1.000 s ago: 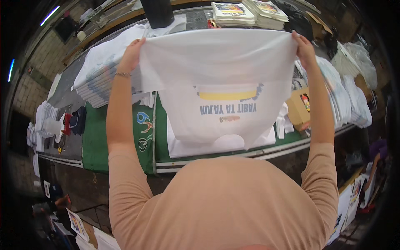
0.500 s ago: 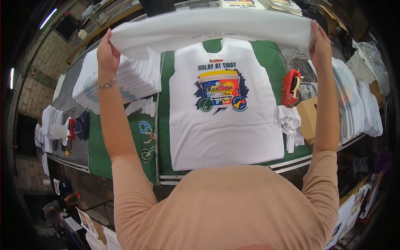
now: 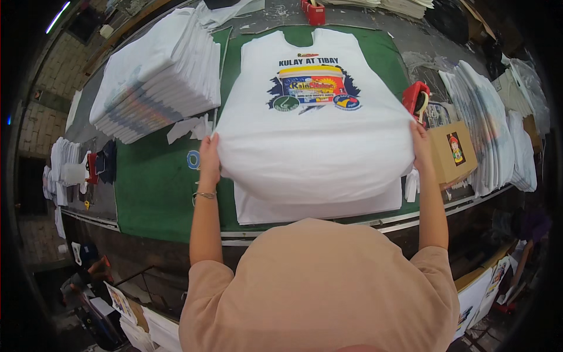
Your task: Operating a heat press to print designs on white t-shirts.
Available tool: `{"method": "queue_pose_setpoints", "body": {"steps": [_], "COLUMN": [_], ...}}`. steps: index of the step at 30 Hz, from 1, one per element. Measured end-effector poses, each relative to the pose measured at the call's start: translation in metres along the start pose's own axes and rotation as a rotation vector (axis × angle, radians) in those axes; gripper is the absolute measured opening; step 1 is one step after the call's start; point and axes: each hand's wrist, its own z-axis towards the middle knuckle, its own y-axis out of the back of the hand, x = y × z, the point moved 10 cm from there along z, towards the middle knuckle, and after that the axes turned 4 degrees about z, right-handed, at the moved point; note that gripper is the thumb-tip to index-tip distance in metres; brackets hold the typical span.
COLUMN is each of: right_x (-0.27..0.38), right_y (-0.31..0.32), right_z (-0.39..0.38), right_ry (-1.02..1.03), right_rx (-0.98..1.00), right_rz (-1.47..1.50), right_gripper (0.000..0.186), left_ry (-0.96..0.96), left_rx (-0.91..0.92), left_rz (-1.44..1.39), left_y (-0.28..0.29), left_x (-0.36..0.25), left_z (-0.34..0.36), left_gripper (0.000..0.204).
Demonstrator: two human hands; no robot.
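Observation:
A white sleeveless shirt (image 3: 258,149) with a colourful paint-pail print lies spread in front of me, neck end away. My left hand (image 3: 210,158) pinches its left lower side. At the opposite side, my right hand (image 3: 420,146) grips the matching part. Between both hands the near end of the shirt bulges and is lifted a little. Under it, more white fabric (image 3: 322,213) lies flat and shows along the near edge. The thumbs are on top; most of the other fingers are hidden by the cloth.
Green cloth (image 3: 152,182) covers the table. A tall stack of folded white shirts (image 3: 158,76) stands at left, with a blue tape roll (image 3: 193,159) nearer. To the right are a red tape dispenser (image 3: 415,98), a cardboard box (image 3: 454,155) and more folded shirts (image 3: 481,129).
Both hands have come down toward me from the far side, drawing the held shirt over the white fabric. The shirt was a raised, stretched band; now its print faces up.

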Motion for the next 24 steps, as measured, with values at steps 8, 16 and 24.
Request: {"method": "queue_pose_setpoints", "body": {"steps": [8,16,24], "right_x": [-0.065,-0.087,-0.09], "right_y": [0.037,0.042,0.056], "right_z": [-0.048,-0.118,-0.125], "right_ry": [0.233,0.164,0.159], "right_rx": [-0.082,0.167,0.103], "right_rz": [-0.181,-0.515,-0.519], "right_gripper": [0.047,0.035,0.037], "left_ry": [0.107,0.082,0.112], "left_rx": [0.086,0.373,0.379], "left_rz": [0.439,0.403,0.344], "left_y": [0.013,0.031,0.041], "left_x": [0.075,0.093,0.091], "left_z": [-0.064,-0.116,-0.145], "left_gripper": [0.037,0.051,0.053]}}
